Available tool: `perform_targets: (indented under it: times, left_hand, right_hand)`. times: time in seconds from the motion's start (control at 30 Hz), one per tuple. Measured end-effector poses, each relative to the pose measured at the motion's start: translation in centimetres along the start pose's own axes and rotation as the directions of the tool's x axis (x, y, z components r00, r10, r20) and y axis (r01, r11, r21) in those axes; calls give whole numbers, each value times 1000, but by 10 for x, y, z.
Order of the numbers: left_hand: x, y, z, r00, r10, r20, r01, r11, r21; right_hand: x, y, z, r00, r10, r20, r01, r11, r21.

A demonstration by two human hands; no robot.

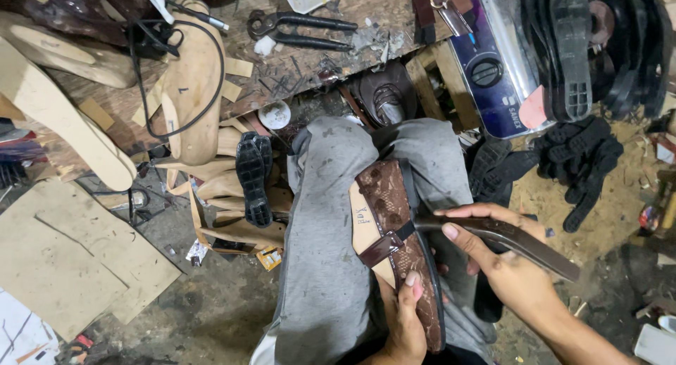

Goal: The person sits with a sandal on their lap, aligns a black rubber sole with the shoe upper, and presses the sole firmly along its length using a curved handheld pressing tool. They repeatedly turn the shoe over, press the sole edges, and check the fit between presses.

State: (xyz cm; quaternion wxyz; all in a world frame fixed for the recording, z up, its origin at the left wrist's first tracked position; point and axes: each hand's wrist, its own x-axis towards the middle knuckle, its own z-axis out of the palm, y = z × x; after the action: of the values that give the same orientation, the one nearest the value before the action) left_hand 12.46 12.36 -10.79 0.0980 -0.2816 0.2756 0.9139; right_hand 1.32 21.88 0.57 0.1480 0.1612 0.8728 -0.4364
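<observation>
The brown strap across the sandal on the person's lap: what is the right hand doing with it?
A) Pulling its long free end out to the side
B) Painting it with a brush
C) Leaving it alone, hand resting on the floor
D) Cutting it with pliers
A: the right hand grips the brown strap and draws its free end sideways from the sandal, which the left hand steadies from below.
</observation>
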Motion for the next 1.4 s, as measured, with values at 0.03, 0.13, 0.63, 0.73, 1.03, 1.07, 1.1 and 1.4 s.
perform_targets:
  times: [0.03, 0.13, 0.63, 0.73, 1.03, 1.07, 1.1, 1.4]
  left_hand:
    - [0, -2, -1, 1000, -10, -20, 10, 1000, 17]
    - [-4, -9, -7, 998, 45, 39, -46, 999, 9]
    - [-60, 45, -67, 954, 7, 299, -89, 961, 261]
    - [-55, 92, -64, 946, 15, 324, -199, 817, 541]
    - [-66, 158, -14, 755, -362, 546, -150, 716, 682]
    - [-66, 163, -13, 782, -300, 546, -85, 817, 570]
    - [-67, 165, -14, 815, -237, 529, -21, 899, 437]
    - [-31, 140, -19, 887, 171, 429, -297, 923, 247]
  right_hand:
    - [4, -4, -2, 1000, -17, 20, 17, 999, -31]
    - [17, -8, -6, 938, -326, 115, 340, 930, -141]
    - [-89, 112, -28, 694, -688, 211, 686, 721, 93]
    - [-109, 134, -44, 495, -504, 707, 636, 765, 100]
    - [-65, 116, -49, 905, -338, 259, -53, 514, 856]
    - [-65, 116, -43, 936, -249, 248, -85, 524, 848]
    - [-67, 118, -38, 954, -245, 173, -34, 484, 874]
    - [-63, 104, -15, 984, -173, -37, 107, 416, 903]
